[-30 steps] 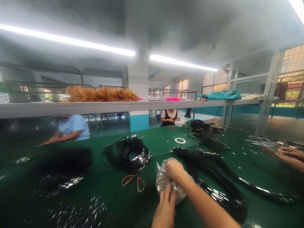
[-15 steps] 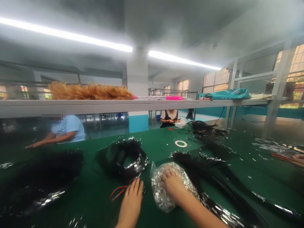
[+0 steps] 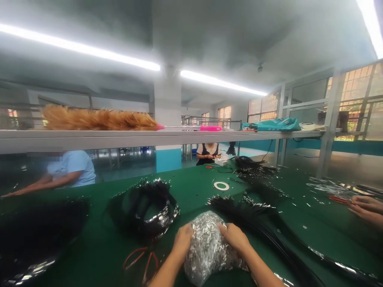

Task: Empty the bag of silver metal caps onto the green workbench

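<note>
Across the foreground runs a green table, with a grey shelf spanning above it. Behind the table, left, I note a person in light blue; a second person is farther back, near the middle. Black cable lies in several lots, including a bundle at far left, a coil nearer the centre and a long bundle to the right. Between coil and long bundle, at the near side, is the clear bag, holding small silvery pieces; whether it is lifted I cannot tell. The left hand grips its left side, the right hand its right side. Red handles lie just left of the left forearm. A white ring lies flat beyond the bag.
</note>
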Tool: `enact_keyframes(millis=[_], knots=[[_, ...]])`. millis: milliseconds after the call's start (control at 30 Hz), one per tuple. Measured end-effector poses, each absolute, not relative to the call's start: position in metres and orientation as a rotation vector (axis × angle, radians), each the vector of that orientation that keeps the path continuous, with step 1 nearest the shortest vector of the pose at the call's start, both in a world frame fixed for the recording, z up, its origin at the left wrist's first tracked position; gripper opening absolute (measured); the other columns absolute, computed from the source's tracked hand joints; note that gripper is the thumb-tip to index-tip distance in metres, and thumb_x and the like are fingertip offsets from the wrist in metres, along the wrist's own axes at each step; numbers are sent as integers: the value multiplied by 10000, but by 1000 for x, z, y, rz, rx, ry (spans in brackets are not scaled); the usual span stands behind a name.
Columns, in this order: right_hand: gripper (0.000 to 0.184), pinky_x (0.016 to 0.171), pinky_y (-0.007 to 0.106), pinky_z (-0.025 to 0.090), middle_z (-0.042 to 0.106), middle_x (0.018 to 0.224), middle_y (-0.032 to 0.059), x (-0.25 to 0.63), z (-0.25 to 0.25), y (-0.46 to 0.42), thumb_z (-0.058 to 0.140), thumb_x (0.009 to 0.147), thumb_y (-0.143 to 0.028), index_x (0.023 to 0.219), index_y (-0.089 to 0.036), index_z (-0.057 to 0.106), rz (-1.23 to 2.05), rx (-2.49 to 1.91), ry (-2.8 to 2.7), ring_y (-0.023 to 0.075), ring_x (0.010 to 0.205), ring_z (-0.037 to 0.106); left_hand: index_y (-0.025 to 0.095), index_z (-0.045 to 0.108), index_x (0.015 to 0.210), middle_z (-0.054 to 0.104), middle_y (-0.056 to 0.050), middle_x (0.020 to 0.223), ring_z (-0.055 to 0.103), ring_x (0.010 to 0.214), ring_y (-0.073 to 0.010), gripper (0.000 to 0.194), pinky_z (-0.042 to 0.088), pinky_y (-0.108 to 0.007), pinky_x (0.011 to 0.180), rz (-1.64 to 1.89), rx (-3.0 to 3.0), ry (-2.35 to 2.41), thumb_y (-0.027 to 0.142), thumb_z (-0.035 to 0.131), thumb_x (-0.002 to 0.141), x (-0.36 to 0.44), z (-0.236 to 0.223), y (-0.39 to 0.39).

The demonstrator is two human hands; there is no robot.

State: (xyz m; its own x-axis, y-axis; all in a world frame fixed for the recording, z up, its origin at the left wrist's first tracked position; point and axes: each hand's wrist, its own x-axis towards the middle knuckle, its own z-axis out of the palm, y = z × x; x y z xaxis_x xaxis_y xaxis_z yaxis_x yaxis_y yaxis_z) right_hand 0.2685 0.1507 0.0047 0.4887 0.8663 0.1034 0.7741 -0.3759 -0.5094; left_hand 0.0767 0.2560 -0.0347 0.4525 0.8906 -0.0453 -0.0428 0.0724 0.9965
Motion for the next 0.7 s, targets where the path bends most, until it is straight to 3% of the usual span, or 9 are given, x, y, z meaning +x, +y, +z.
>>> enact_keyframes(millis=[167, 300, 533, 700], knots=[[202, 677, 348, 541, 667, 921, 19, 261, -2, 161, 574, 889, -330, 955, -146, 626, 371, -2036, -1328, 167, 760, 647, 125, 686, 966, 725, -81, 971, 669, 896, -218, 334, 466, -399, 876, 817, 1140, 742, 416, 658, 805, 34, -51, 227], [190, 687, 346, 519, 665, 822, -6, 247, 15, 165, 567, 888, -322, 883, -144, 634, 328, -1778, -1338, 168, 738, 640, 157, 727, 937, 710, -101, 1088, 643, 1014, -281, 465, 473, -358, 879, 889, 976, 677, 523, 747, 650, 20, -46, 215], [163, 728, 325, 449, 655, 817, 28, 239, 75, 164, 550, 755, -250, 870, -201, 653, 123, -1481, -1395, 207, 766, 584, 181, 715, 1021, 686, -117, 1144, 574, 1132, -324, 626, 437, -412, 958, 989, 901, 578, 580, 788, 545, 39, -23, 221], [208, 781, 330, 424, 680, 841, 26, 228, 69, 142, 513, 684, -169, 800, -227, 676, 124, -1428, -1500, 227, 843, 592, 144, 727, 984, 630, -147, 1229, 440, 1263, -352, 658, 349, -430, 1040, 1028, 970, 661, 615, 781, 527, 31, -36, 222]])
